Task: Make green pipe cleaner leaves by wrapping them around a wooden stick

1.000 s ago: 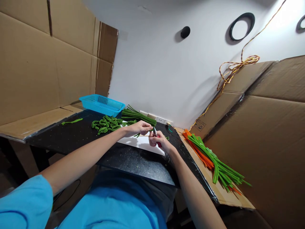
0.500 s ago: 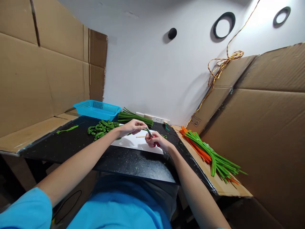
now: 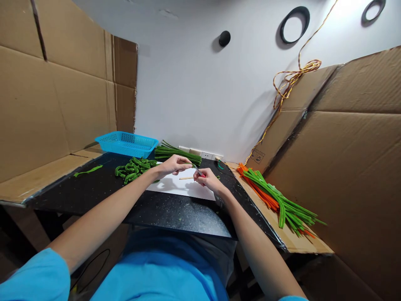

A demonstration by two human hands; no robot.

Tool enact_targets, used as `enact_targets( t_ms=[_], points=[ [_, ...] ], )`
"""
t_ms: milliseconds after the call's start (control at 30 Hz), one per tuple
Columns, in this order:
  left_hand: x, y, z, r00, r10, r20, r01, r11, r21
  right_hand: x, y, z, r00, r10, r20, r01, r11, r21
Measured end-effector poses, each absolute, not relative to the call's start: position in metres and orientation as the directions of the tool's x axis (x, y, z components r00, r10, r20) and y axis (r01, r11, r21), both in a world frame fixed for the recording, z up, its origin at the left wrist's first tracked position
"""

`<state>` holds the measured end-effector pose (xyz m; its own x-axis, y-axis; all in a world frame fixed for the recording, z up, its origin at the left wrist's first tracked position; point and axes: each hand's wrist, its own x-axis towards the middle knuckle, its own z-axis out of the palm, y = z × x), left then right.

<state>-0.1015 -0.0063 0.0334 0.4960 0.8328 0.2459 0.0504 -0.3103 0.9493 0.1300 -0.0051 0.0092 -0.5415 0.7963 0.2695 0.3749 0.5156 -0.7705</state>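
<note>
My left hand [image 3: 174, 164], thumb and fingers pinched, holds a short green pipe cleaner [image 3: 191, 164] above a white sheet [image 3: 171, 188]. Closed round red-handled scissors [image 3: 198, 170], my right hand [image 3: 209, 181] keeps their blades at the pipe cleaner near my left fingertips. Whether the blades are closed on it is too small to tell. A thin pale stick [image 3: 186, 178] lies on the sheet beneath my hands. Just left of the sheet is a pile of curled green pipe cleaner pieces [image 3: 133, 169].
A blue basket [image 3: 122, 149] stands at the back left. Behind my hands lie straight dark green pipe cleaners [image 3: 178, 154] beside a power strip [image 3: 206, 155]. Light green stems [image 3: 278, 198] and orange stems [image 3: 258, 190] rest on the right ledge. Cardboard walls flank the black table [image 3: 175, 213].
My right hand has shifted slightly up and turned a little, with the scissors still at the pipe cleaner. The left hand keeps its pinch. The view has tilted slightly.
</note>
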Motion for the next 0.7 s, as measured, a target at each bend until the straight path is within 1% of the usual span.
enact_targets(
  t_ms=[67,100,167,200,267,367,533,600,700],
  points=[
    [-0.101,-0.004,0.032,0.470,0.845,0.255,0.098,-0.336,0.937,0.131,-0.003,0.007,-0.452,0.819,0.353,0.538,0.566,-0.624],
    [-0.100,-0.003,0.030,0.457,0.851,0.258,0.131,-0.352,0.927,0.132,-0.003,0.007,-0.404,0.831,0.383,0.636,0.556,-0.535],
    [-0.100,0.001,0.027,0.440,0.859,0.262,0.198,-0.378,0.904,0.134,-0.004,0.007,-0.315,0.858,0.406,0.802,0.469,-0.370],
    [-0.099,0.003,0.025,0.438,0.860,0.263,0.225,-0.388,0.893,0.135,-0.005,0.008,-0.278,0.872,0.403,0.856,0.415,-0.307],
    [-0.098,0.006,0.022,0.442,0.858,0.262,0.259,-0.402,0.878,0.136,-0.007,0.009,-0.224,0.894,0.389,0.917,0.328,-0.227],
    [-0.097,0.008,0.020,0.447,0.854,0.265,0.274,-0.413,0.869,0.136,-0.009,0.012,-0.176,0.910,0.376,0.948,0.260,-0.185],
    [-0.097,0.011,0.017,0.443,0.843,0.307,0.255,-0.446,0.858,0.136,-0.010,0.013,-0.130,0.912,0.390,0.955,0.221,-0.198],
    [-0.096,0.015,0.016,0.425,0.832,0.356,0.238,-0.482,0.843,0.137,-0.008,0.011,-0.161,0.908,0.386,0.945,0.255,-0.206],
    [-0.096,0.021,0.013,0.350,0.835,0.424,0.239,-0.517,0.822,0.138,-0.005,0.007,-0.293,0.887,0.356,0.900,0.381,-0.210]
  ],
)
